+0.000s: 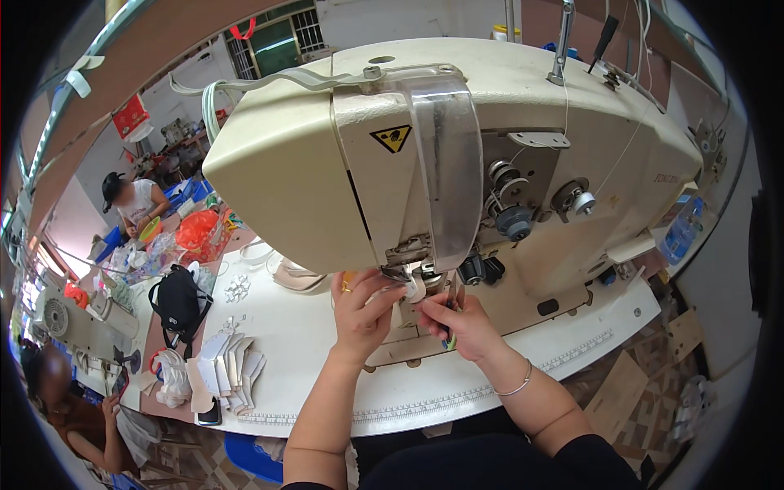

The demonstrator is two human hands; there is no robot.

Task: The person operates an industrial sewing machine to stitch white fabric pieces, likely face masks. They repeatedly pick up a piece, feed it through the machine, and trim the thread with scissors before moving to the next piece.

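A large cream sewing machine stands before me on a white tabletop. Under its head, by the needle area, is a small white piece. My left hand, a ring on one finger, has bent fingers closed at the left edge of that piece. From the right, my right hand pinches the piece's lower edge between thumb and finger. A slim dark and green tool is also tucked in the right hand; its exact kind is hard to make out. The machine head and my fingers partly hide the needle area.
Stacked white cut pieces and a black backpack lie left. Small white bits are scattered behind the stack. A measuring tape strip follows the table's front edge. Two people sit at the left; a water bottle stands right.
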